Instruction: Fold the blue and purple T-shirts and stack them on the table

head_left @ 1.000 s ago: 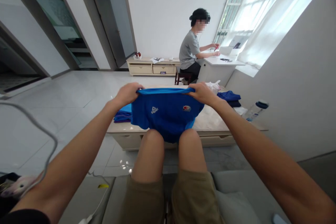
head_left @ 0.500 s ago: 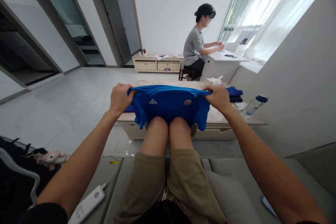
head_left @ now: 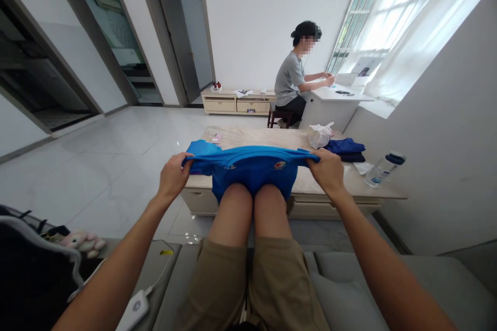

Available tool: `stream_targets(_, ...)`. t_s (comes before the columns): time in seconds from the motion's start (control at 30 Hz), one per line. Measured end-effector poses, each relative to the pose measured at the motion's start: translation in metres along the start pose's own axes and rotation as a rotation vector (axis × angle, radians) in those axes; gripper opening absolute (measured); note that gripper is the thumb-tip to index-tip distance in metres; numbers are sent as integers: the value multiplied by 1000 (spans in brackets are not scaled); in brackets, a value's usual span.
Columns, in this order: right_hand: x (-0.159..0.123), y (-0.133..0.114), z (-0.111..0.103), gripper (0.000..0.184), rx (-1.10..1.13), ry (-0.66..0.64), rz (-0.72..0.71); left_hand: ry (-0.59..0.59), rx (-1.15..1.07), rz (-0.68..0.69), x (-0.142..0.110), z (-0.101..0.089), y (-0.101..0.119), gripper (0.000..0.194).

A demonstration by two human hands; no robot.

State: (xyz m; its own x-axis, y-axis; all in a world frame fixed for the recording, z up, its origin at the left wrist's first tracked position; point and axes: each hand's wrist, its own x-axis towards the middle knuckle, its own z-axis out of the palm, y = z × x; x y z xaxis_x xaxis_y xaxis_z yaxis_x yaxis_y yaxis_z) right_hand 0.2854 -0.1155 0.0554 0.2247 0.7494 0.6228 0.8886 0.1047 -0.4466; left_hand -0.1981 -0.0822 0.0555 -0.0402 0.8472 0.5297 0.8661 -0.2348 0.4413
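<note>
Blue sports shirt (head_left: 252,168) hangs over the person's bare knees (head_left: 236,207), its edge, perhaps the hem, pulled taut between the left hand (head_left: 173,177) and right hand (head_left: 328,171), both grips clamped on the cloth. Just beyond stands a desk (head_left: 252,137) carrying folded navy clothes (head_left: 345,149).

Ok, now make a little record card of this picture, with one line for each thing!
Left hand: pinching one side of the blue shirt
Right hand: pinching its other side
Shirt: pulled wide, hanging behind the knees
Cabinet top: white plastic bag, folded navy clothes, water bottle
Farther away: person sitting at white desk
</note>
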Motion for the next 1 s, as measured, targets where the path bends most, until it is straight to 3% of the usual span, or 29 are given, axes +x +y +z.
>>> stream_targets(0.13, -5, 17, 20, 27, 35, -57, 45, -53, -121, -165, -5, 24, -7, 31)
stream_targets(0.3, 56, 11, -5, 27, -117, 108, 20, 103, -129, -23, 54, 1, 11, 28)
stream_targets(0.4, 71, 10, -3, 31, -143, 139, -54, 155, -49, -41, 70, 7, 15, 30)
stream_targets(0.57, 30, 57, 44, 30, -176, -20, -57, -90, 327, -160, 37, 50, -15, 42)
stream_targets(0.63, 34, 75, 59, 28, -253, -114, -88, -164, 411, -137, 43, 62, -26, 47)
stream_targets(0.73, 88, 76, 71, 31, -429, -246, -118, -215, 453, -119, 94, 78, -23, 54)
stream_targets(0.8, 130, 59, 81, 34, -523, -283, -95, -236, 468, -126, 135, 95, -10, 52)
stream_targets(0.87, 146, 39, 104, 37, -576, -268, -79, -190, 487, -110, 154, 122, 3, 49)
stream_targets(0.93, 124, 28, 142, 49, -584, -254, -92, -137, 483, -29, 142, 163, 11, 54)
stream_targets(1.0, 72, 30, 187, 58, -523, -376, -86, -265, 411, 98, 101, 213, 10, 58)
